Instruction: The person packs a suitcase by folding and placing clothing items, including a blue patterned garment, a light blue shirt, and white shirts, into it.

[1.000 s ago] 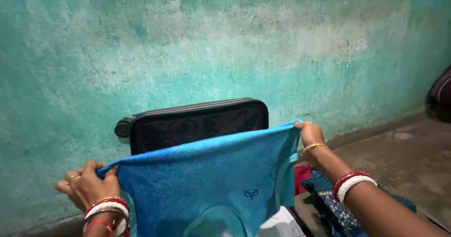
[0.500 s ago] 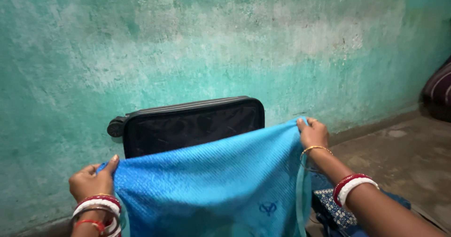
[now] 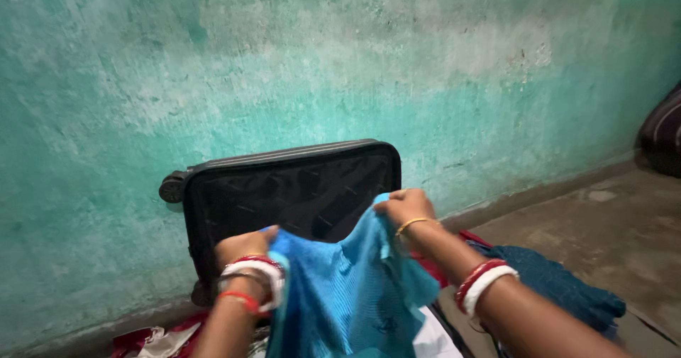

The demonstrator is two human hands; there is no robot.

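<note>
Up front, I had both hands pinching the blue shirt (image 3: 355,287): left hand (image 3: 245,248) at seven o'clock, fingers curled shut on one corner, right hand (image 3: 406,207) at centre, closed on the other. It hung bunched between them, before the black suitcase lid (image 3: 291,188) leaning on the green wall (image 3: 340,60).

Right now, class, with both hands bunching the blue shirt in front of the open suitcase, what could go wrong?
1. The blue shirt hangs bunched between the left hand and right hand, so it may crease.
2. Its loose end could drop onto the red cloth and dark blue cloth below and tangle.
</note>
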